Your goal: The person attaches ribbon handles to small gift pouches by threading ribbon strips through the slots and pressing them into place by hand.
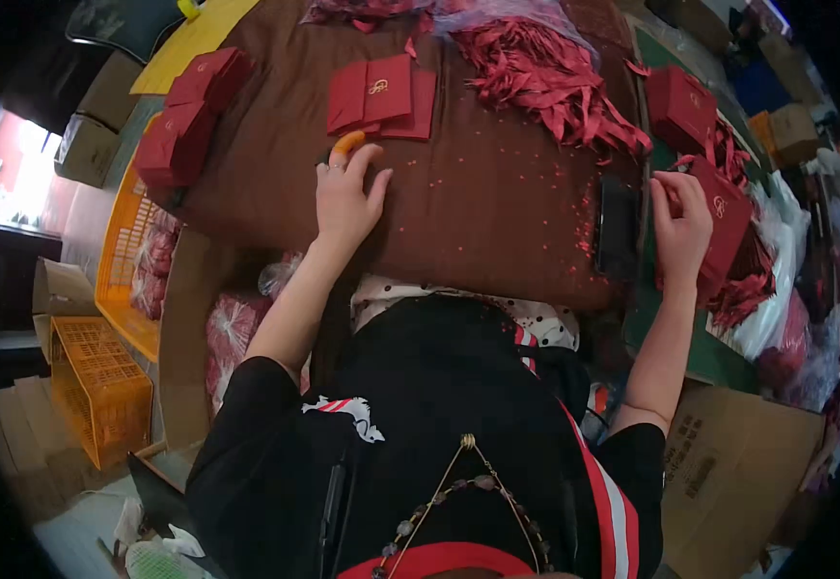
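My left hand (347,196) is over the brown cloth, its fingers bent and apart with nothing between them. It wears an orange finger cover, a dark finger cover and a ring. Just beyond its fingertips lie flat red paper gift bags (396,92) with a gold emblem, overlapping each other. My right hand (682,227) is at the right edge of the table, beside a stack of red bags (724,217). Its fingers are curled in toward the thumb; whatever they may hold is too small to make out. A black phone (617,227) lies just left of it.
The brown cloth (478,212) is dotted with red specks. A pile of red ribbons (545,82) lies at the back. Red bag stacks (183,135) stand at left, another red stack (680,106) at right. Orange crates (101,386) and a cardboard box (743,473) flank me.
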The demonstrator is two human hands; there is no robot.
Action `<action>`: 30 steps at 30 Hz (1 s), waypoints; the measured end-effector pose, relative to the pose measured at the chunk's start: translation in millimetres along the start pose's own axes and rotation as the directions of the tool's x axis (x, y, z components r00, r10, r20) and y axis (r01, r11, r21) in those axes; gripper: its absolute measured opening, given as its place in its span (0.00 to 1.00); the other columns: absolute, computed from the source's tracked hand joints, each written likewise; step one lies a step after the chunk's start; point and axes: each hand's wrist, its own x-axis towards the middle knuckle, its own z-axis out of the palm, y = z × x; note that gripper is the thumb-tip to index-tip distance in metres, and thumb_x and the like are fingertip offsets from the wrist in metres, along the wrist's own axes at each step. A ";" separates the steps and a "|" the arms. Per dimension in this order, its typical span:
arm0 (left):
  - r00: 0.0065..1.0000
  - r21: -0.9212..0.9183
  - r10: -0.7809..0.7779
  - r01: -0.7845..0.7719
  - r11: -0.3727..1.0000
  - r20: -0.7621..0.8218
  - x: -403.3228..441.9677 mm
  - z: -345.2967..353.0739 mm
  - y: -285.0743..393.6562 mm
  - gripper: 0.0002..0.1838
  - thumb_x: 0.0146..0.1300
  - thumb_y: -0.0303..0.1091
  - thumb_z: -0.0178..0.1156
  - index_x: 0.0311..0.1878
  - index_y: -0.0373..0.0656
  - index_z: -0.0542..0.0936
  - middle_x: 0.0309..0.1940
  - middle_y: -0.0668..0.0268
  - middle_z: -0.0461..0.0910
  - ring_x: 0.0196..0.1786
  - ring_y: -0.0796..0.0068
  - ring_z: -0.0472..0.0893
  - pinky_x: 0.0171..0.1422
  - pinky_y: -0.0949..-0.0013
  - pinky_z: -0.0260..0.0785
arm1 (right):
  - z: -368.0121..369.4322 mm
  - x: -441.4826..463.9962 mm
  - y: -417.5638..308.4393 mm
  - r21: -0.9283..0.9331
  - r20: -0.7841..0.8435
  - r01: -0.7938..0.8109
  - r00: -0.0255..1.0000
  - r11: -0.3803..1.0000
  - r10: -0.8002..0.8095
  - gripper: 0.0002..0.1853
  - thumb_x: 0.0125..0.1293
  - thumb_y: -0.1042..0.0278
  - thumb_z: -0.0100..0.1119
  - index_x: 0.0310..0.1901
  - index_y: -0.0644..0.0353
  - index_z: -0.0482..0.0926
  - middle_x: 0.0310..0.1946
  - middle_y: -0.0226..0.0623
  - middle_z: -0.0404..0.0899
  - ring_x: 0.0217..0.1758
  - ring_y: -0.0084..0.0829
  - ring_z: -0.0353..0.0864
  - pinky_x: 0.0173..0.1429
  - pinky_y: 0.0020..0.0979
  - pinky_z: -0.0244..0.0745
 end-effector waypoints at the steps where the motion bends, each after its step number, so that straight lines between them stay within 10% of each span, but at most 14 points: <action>1: 0.999 0.077 -0.031 0.030 0.997 0.008 7.6 0.5 -6.8 0.21 0.66 0.42 0.68 0.60 0.49 0.80 0.52 0.54 0.78 0.52 0.52 0.78 0.56 0.55 0.68 | 13.4 3.2 -8.3 0.016 0.075 -0.001 0.997 1.000 0.000 0.06 0.69 0.68 0.66 0.44 0.58 0.85 0.41 0.34 0.84 0.39 0.32 0.85 0.43 0.31 0.79; 7: 0.949 0.292 -0.214 0.141 0.946 0.232 56.0 15.1 -52.7 0.49 0.59 0.72 0.63 0.73 0.43 0.72 0.63 0.47 0.76 0.57 0.42 0.77 0.64 0.46 0.69 | 81.4 26.3 -26.0 0.006 0.363 0.030 0.931 1.000 -0.030 0.09 0.67 0.61 0.67 0.43 0.55 0.84 0.41 0.34 0.83 0.39 0.37 0.85 0.44 0.35 0.78; 18: 0.840 0.045 0.089 -0.134 0.990 0.535 -3.3 -5.7 66.6 0.37 0.60 0.59 0.70 0.62 0.39 0.79 0.42 0.55 0.79 0.45 0.52 0.77 0.53 0.54 0.71 | 127.7 34.5 -4.2 -0.075 0.476 0.077 0.879 0.994 -0.032 0.10 0.63 0.59 0.68 0.41 0.54 0.85 0.38 0.37 0.81 0.44 0.44 0.84 0.47 0.42 0.78; 24: 0.905 -0.304 0.274 -0.175 0.937 0.324 1.9 0.5 84.9 0.22 0.66 0.39 0.67 0.62 0.49 0.79 0.53 0.57 0.80 0.48 0.50 0.76 0.56 0.55 0.72 | 133.1 36.8 19.2 -0.140 0.421 0.154 0.903 0.978 -0.082 0.07 0.64 0.65 0.65 0.43 0.53 0.84 0.40 0.37 0.80 0.44 0.45 0.83 0.47 0.44 0.78; 30: 0.845 -0.193 0.277 -0.210 0.958 0.457 33.5 28.6 71.3 0.24 0.64 0.40 0.69 0.63 0.49 0.79 0.65 0.55 0.75 0.51 0.49 0.78 0.60 0.53 0.72 | 146.9 42.0 29.5 -0.189 0.440 0.240 0.888 0.952 -0.137 0.11 0.64 0.72 0.60 0.47 0.49 0.84 0.43 0.38 0.79 0.48 0.47 0.83 0.48 0.46 0.78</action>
